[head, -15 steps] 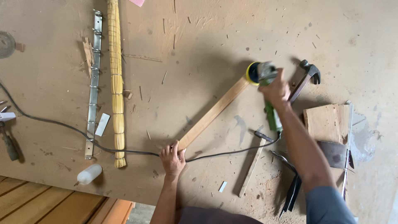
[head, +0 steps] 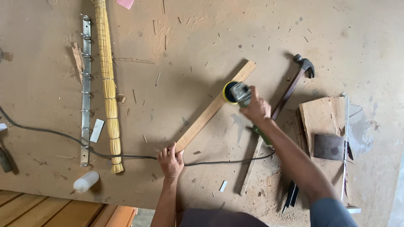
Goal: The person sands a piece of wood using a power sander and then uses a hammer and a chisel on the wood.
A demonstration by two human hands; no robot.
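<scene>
Packaging: one item
Small white plastic bottle (head: 86, 181), lying on its side near the table's (head: 252, 25) near-left edge, nozzle end toward the edge; no labels, signs or screens visible.

From my seat the view is evenly lit by soft daylight, with no glare. My arm and the hammer (head: 294, 82) throw soft shadows up and to the left, so the light comes from the lower right. My right hand (head: 256, 108) and the sander (head: 236, 93) are motion-blurred; the workbench (head: 202, 38) stays sharp.
</scene>
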